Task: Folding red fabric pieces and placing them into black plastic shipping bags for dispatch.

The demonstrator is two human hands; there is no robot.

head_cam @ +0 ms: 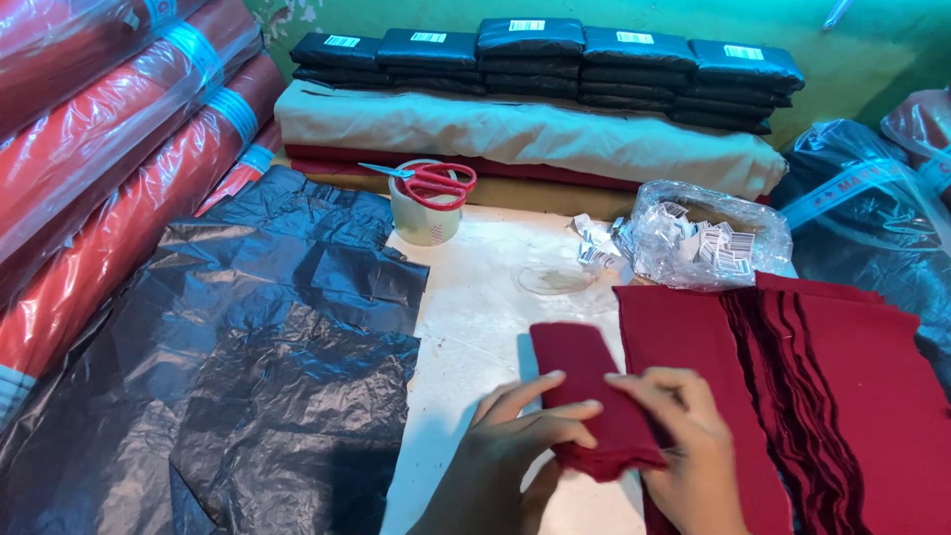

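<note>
Left hand (pixel 505 441) and right hand (pixel 688 451) both in a pinching grip on a folded dark red cloth piece (pixel 589 391), on the white worktop (pixel 475 307) just left of a stack of red cloth pieces (pixel 792 396). Black plastic bags (pixel 267 347) left; red scissors (pixel 431 181) lie on a tape roll (pixel 424 220).
</note>
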